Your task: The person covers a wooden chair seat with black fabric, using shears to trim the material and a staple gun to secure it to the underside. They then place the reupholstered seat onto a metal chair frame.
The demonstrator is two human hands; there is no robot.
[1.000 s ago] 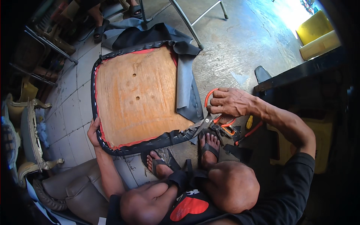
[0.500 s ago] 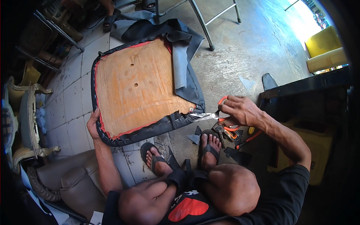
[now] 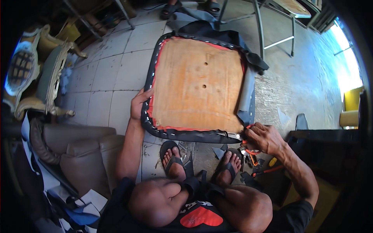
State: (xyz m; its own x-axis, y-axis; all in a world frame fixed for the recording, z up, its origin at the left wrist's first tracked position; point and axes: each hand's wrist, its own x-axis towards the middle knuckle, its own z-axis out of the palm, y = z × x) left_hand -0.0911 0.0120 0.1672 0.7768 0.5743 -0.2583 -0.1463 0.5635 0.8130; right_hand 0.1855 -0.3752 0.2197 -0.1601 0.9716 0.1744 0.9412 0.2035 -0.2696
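Bottom side up in front of my knees is an upholstered seat panel (image 3: 194, 89): a wooden board with two holes, edged by red fabric and a stapled black cover. My left hand (image 3: 140, 103) grips its left edge, thumb on top and the other fingers hidden beneath. In my right hand (image 3: 266, 138) are orange-handled scissors (image 3: 234, 135), their blades lying along the black cover at the near right corner. A loose flap of the cover (image 3: 246, 95), grey on its inner face, hangs folded along the right side.
Pliers (image 3: 253, 160) and other hand tools lie by my right foot, with dark scraps around them. A brown cushioned seat (image 3: 87, 155) and an ornate chair (image 3: 54, 77) stand left. Metal stool legs (image 3: 259, 29) and another person's feet (image 3: 169, 11) are beyond the panel.
My view has turned left, so the panel appears farther right and squarer to me. The scissors have moved in over the near edge, and their blades look closer together.
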